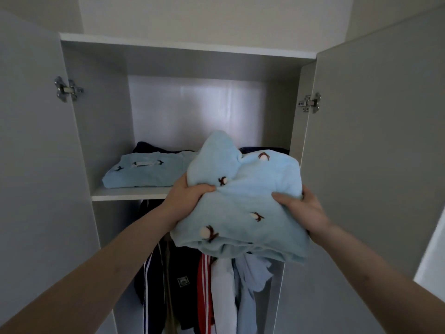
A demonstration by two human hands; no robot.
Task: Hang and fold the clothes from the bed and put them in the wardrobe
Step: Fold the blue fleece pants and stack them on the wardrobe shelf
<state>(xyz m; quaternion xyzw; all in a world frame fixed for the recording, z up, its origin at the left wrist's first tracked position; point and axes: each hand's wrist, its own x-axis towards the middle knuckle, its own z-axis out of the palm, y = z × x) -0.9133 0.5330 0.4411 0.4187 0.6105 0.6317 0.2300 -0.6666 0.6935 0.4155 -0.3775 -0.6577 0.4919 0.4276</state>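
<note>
A folded light-blue fleece garment (243, 203), dotted with small white pompoms and brown stitched marks, is held up in front of the open wardrobe (190, 48), level with the front edge of its shelf (127, 194); the left hand (185, 197) is clamped on the bundle's left edge, thumb curled over the top and fingers hidden beneath the cloth; the right hand (298, 203) grips the right edge in the same manner, thumb pressed on top and fingers wrapped behind; the bundle's lower edge sags below the shelf line, in front of the hanging clothes (209, 292); on the shelf, to the left, a second folded light-blue garment (144, 172) of similar fabric is laid flat, with a dark folded item (149, 147) partly seen behind it; another dark item (265, 150) is glimpsed at the back right, mostly hidden by the held bundle; below the shelf, dark, red-and-white striped, white and pale-blue garments are seen hanging side by side; both doors are swung open, the left door (36, 153) and the right door (373, 153) each carried on a metal hinge (68, 89).
</note>
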